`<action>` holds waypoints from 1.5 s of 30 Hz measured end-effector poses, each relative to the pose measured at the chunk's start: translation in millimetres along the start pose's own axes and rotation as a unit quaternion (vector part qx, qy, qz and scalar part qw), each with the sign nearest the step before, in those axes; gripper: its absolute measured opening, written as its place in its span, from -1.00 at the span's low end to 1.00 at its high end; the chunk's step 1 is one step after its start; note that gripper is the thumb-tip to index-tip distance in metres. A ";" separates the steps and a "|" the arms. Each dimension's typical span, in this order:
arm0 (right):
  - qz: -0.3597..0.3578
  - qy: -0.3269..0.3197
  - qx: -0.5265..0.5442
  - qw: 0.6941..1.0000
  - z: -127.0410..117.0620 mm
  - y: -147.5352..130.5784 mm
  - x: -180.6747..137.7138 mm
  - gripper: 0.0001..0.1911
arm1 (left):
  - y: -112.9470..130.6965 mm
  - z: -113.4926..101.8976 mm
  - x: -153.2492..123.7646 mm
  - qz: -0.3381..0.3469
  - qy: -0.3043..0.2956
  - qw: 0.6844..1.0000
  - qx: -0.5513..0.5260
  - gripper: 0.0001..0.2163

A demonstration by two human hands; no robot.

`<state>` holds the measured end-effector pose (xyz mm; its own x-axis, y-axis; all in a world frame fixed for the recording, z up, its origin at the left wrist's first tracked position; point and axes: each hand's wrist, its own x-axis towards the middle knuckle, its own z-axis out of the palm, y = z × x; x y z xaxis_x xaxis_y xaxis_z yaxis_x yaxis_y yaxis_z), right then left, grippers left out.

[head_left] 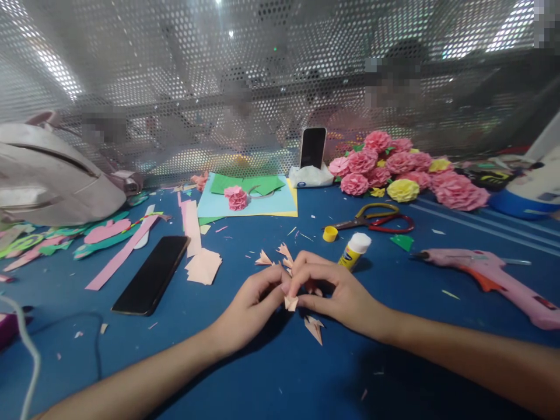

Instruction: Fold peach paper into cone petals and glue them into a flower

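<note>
Between my fingertips is a small folded peach paper piece [291, 303], held low over the blue table. My left hand [256, 297] pinches it from the left, thumb and forefinger closed. My right hand [335, 291] grips it from the right with bent fingers, partly hiding it. Just beyond my hands lie several similar folded peach pieces [263, 258]. Another folded piece [314, 330] rests on the table nearer to me, below my right hand. An uncapped glue stick [353, 251] stands behind my right hand, its yellow cap [330, 234] beside it.
At left are a stack of peach paper squares [204, 266], a dark phone [151, 275] and a bag [56, 169]. Scissors [371, 219] and a pink glue gun [490, 274] lie at right. Pink paper flowers [394, 163] and an upright phone [313, 147] are at the back.
</note>
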<state>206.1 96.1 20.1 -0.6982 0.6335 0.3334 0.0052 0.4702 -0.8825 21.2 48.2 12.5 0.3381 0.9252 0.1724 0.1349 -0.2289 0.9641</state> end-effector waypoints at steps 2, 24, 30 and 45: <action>0.008 0.029 0.014 0.999 -1.0 2.4 -0.6 -0.90 | 1.3 0.4 0.4 0.012 0.001 1.000 0.023 -0.81; 0.043 0.110 0.084 0.989 -3.8 6.0 -2.7 -0.90 | -3.1 -0.7 -7.1 0.026 0.090 0.993 0.070 -0.89; 0.073 0.060 0.142 0.985 -2.3 4.7 -1.7 -0.89 | -4.0 -4.4 -5.7 0.040 0.128 0.989 0.067 -0.89; 0.064 0.029 0.157 0.985 -0.9 4.3 -0.8 -0.89 | -2.6 -5.5 -5.2 0.053 0.128 0.990 -0.002 -0.86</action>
<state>207.3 98.2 16.3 -0.6641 0.7135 0.2234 -0.1374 0.1772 -0.9745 14.0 45.7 10.3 0.1038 0.9423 0.3182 0.1063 -0.3286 0.9385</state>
